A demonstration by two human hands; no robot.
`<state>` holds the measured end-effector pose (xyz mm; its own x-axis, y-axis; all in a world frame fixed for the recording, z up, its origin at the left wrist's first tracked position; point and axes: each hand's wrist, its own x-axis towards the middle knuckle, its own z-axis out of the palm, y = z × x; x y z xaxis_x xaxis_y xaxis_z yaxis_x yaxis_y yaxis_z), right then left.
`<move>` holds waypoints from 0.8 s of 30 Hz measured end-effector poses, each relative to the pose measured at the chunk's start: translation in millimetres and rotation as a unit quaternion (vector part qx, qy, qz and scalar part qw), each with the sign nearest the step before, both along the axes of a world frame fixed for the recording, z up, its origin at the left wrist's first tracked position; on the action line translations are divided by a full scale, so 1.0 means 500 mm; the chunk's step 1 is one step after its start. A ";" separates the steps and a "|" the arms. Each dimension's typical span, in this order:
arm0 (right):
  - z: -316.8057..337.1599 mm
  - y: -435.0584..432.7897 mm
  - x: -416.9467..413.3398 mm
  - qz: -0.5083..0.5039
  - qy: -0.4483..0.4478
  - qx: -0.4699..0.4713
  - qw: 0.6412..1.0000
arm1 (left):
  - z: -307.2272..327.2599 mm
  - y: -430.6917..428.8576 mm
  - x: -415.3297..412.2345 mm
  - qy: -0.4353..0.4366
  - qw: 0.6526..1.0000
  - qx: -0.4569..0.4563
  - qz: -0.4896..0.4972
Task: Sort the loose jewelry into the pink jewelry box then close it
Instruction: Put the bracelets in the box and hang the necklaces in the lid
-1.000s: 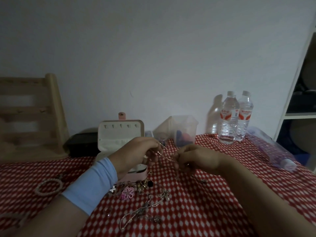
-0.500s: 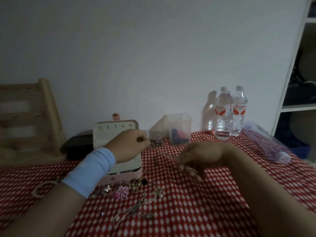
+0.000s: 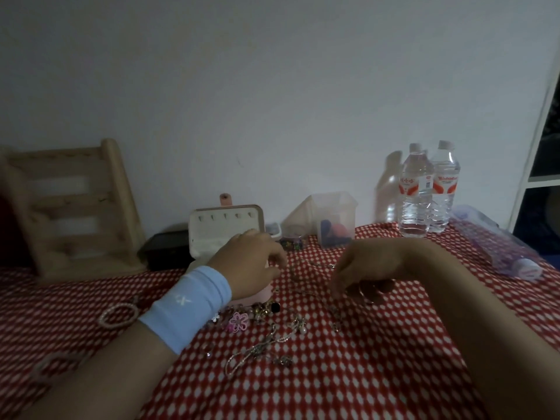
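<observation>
1. Surface: a table under a red tablecloth [image 3: 363, 374] with small white dots, pushed against a plain white wall [image 3: 272, 86]. It's pretty dim in here.
2. Back row: wooden rack [image 3: 75, 207] at 9 o'clock, black box [image 3: 166, 248] next to it, clear plastic container [image 3: 335, 219] around 12, and two water bottles [image 3: 430, 192] side by side at 2. A white shelf unit [image 3: 539, 131] stands at the 3 o'clock edge.
3. The pink jewelry box [image 3: 225, 228] sits open at about 11, lid standing upright, partly hidden behind the left hand.
4. The loose jewelry pile [image 3: 266, 338] lies just in front of the box at 6 o'clock of it, including a pink flower piece [image 3: 239, 320]. A pearl bracelet [image 3: 118, 315] lies apart at 8.
5. The left hand [image 3: 251, 262], light blue wristband [image 3: 188, 304] on the wrist, hovers in front of the box with curled fingers. Too blurry to tell if it's holding anything.
6. The right hand [image 3: 363, 268] points its fingers down, pinching a thin chain [image 3: 335, 313] that dangles to the cloth.
7. Versus a second ago: the hands were nearly touching around that chain, and now they're lower and well apart.
</observation>
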<state>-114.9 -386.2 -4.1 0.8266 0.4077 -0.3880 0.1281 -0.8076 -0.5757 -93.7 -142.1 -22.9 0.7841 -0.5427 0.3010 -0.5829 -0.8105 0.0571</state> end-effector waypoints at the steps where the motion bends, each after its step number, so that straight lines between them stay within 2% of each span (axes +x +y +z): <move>1: -0.006 0.011 0.002 0.011 -0.030 0.021 0.999 | 0.002 0.010 -0.019 0.031 0.999 -0.033 -0.014; 3: -0.023 0.043 0.003 0.063 -0.087 0.038 0.993 | 0.002 0.027 -0.059 0.093 0.994 -0.055 -0.030; 5: -0.044 0.082 0.004 0.116 -0.119 0.059 0.984 | -0.009 0.041 -0.092 0.140 0.989 -0.024 -0.036; 8: -0.064 0.118 0.006 0.140 -0.134 0.086 0.977 | -0.034 0.060 -0.124 0.186 0.982 0.027 -0.021; 13: -0.071 0.161 0.005 0.178 -0.157 0.002 0.971 | -0.051 0.101 -0.135 0.196 0.980 0.014 0.010; 18: -0.051 0.194 -0.004 0.159 -0.156 -0.049 0.974 | -0.043 0.118 -0.135 0.229 0.973 0.027 0.003; 20: -0.050 0.209 -0.007 0.163 -0.153 -0.044 0.974 | -0.033 0.123 -0.133 0.251 0.968 0.002 0.000; 24: -0.050 0.227 -0.015 0.141 -0.149 -0.026 0.978 | 0.003 0.144 -0.123 0.274 0.952 -0.137 0.005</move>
